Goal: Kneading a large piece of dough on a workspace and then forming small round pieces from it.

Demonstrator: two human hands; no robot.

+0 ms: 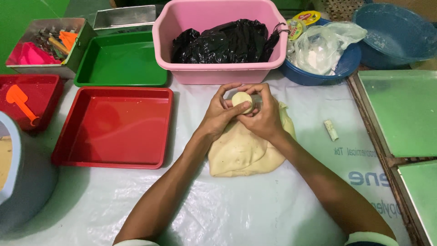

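View from above, at the centre of the frame: both hands meet over a large mass of pale dough (248, 150) lying on a white plastic sheet (227, 209). Between them sits a small round dough ball (242, 100), already pinched off the mass and close to smooth; judged from this, shaping of this one piece is well along. The red tray (114, 127) at centre left holds no pieces, and most of the dough remains unportioned, so the bulk of the work appears to lie ahead.

The left hand (218, 114) cups the ball from the left, fingers curled and its thumb laid across the ball's lower edge. The right hand (264, 116) closes in from the right, fingers bent and pressed together around the ball's far side. Both forearms run in from the bottom of the frame and converge in a V.

A small dough stub (331, 130) lies apart at centre right. A pink tub (218, 68) stands just above the hands.
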